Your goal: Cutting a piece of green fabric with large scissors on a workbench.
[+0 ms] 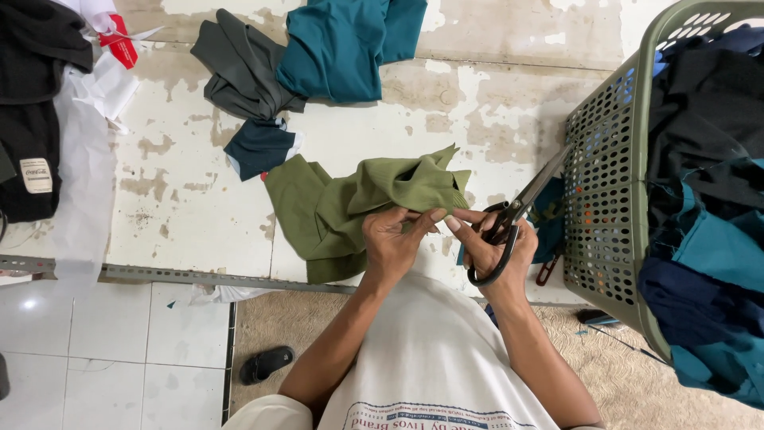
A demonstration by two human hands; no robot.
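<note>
At the tabletop's [199,215] near edge, our left hand [391,239] pinches the olive green cloth [350,203] while our right hand [493,247] grips black scissors [517,211], blades closed; we judge a cut is being lined up, needing the fold held taut.

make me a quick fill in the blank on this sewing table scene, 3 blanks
1. The right hand holds black ____.
2. The left hand pinches a cloth coloured ____ green.
3. The basket full of clothes stands to the person's ____.

Missing words: scissors; olive; right
</note>
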